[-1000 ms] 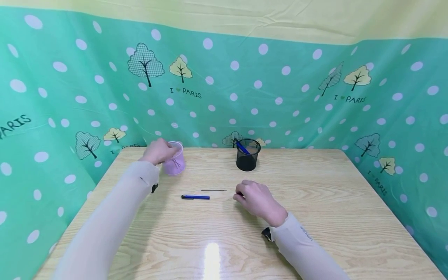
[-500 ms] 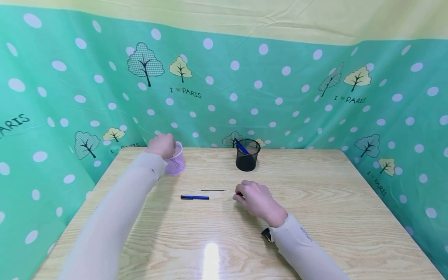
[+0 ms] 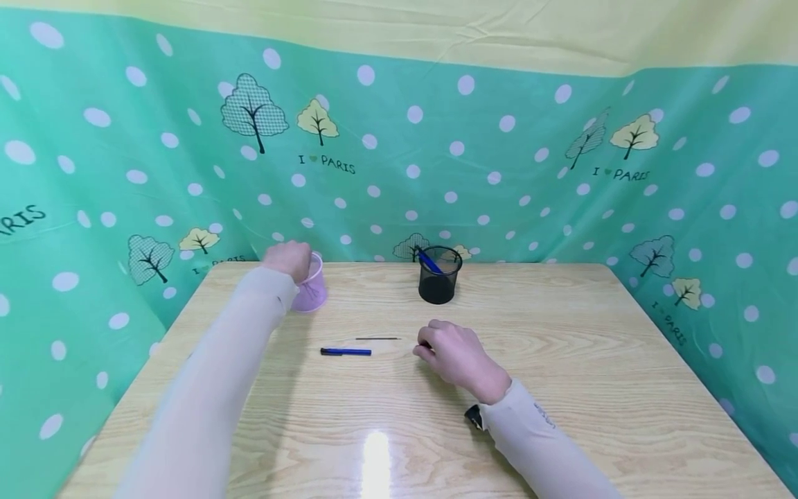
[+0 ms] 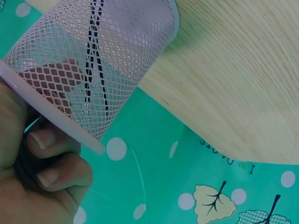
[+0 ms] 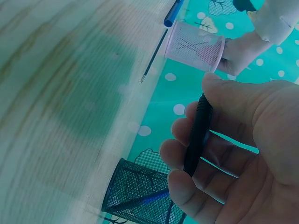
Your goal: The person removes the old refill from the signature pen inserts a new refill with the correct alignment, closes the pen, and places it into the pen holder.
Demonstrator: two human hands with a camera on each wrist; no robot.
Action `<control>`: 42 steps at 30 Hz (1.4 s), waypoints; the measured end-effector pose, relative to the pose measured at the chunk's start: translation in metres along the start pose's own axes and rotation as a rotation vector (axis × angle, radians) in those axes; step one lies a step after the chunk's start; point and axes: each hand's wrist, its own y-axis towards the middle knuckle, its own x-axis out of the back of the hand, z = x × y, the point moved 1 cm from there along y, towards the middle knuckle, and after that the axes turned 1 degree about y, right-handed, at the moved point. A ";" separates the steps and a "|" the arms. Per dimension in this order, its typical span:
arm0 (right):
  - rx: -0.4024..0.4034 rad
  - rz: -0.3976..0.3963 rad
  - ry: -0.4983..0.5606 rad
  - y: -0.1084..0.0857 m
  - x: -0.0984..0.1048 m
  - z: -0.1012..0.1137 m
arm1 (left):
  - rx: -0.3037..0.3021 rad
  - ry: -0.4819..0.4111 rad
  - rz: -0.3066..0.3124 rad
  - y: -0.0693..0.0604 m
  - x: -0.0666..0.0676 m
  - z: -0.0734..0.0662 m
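Observation:
My left hand reaches over the rim of a lilac mesh pen holder. Through the mesh in the left wrist view, a fingertip shows inside beside thin dark refills. Other fingers are curled outside the rim around a dark shape too dim to make out. Whether the hand pinches a refill is hidden. My right hand holds a black pen barrel with a ridged end between thumb and fingers. On the table, left of it, lie a pen refill and a blue pen with a black clip end.
A black mesh pen holder with a blue pen leaning in it stands near the table's back edge. Green patterned cloth hangs behind and beside the wooden table.
My left hand has moved further over the lilac holder's rim, its fingers now going down inside. The right hand has stayed in place with the black pen barrel.

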 end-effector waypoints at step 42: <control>-0.001 0.000 -0.001 0.001 0.001 0.000 | -0.058 0.183 0.044 -0.008 0.010 -0.015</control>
